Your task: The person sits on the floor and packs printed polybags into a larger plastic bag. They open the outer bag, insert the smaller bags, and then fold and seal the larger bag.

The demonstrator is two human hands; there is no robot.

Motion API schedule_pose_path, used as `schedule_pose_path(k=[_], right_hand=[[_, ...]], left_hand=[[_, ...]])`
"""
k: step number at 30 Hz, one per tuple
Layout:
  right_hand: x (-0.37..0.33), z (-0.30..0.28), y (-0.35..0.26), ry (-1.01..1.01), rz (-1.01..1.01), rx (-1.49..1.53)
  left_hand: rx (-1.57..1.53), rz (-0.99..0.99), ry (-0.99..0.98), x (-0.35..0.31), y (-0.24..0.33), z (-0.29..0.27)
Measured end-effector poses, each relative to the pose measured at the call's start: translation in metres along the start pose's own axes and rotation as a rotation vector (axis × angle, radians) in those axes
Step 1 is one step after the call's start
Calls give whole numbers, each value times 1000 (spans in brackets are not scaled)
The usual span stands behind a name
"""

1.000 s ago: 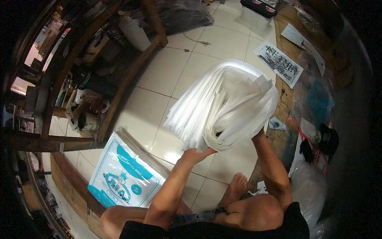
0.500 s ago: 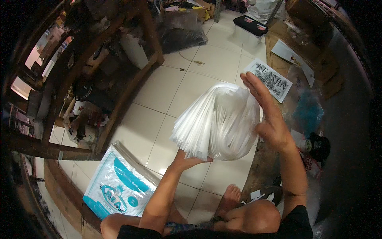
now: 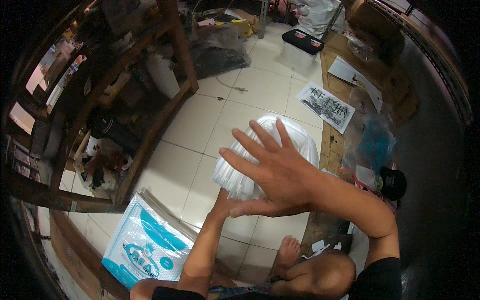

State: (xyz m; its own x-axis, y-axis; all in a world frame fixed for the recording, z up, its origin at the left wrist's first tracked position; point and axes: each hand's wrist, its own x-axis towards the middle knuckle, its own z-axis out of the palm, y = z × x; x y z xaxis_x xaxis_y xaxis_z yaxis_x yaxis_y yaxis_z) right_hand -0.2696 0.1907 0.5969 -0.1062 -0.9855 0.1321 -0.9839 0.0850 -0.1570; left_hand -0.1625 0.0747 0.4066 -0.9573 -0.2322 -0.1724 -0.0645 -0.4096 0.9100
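Observation:
A thick bundle of thin white plastic bags or sheets (image 3: 298,136), bent over in a curve with its loose edges fanned to the left, hangs above the tiled floor. My left hand (image 3: 223,205) holds it from below on the near side; most of those fingers are hidden behind the bundle and my other hand. Across the front of the bundle, my right hand (image 3: 280,172) is open with fingers spread wide and thumb pointing left. Whether its palm touches the plastic I cannot tell.
A teal-and-white printed plastic pack (image 3: 150,245) lies at my lower left. A dark wooden shelf (image 3: 182,65) stands to the left. A printed sheet (image 3: 327,106) lies on brown cardboard at the right, with a black-lidded clear tub (image 3: 303,42) farther back.
My right hand has swung left from the bundle's right side to across its front, its fingers now spread. My left hand still holds the bundle in nearly the same place.

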Motion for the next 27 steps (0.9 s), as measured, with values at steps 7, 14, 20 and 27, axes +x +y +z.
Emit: schedule_pose_path(k=[7,14,20,27], right_hand=[[-6,8,0,-4,27,16],[-24,-7,-8,-22,35,29],[-31,-7,-4,79,28,64],[-25,-5,1,268,-45,-24]], left_hand=[[363,159,-25,1,-6,-4],[730,215,79,-5,6,2],[683,152,71,-3,-8,-16],[267,207,137,0,-31,-13]])
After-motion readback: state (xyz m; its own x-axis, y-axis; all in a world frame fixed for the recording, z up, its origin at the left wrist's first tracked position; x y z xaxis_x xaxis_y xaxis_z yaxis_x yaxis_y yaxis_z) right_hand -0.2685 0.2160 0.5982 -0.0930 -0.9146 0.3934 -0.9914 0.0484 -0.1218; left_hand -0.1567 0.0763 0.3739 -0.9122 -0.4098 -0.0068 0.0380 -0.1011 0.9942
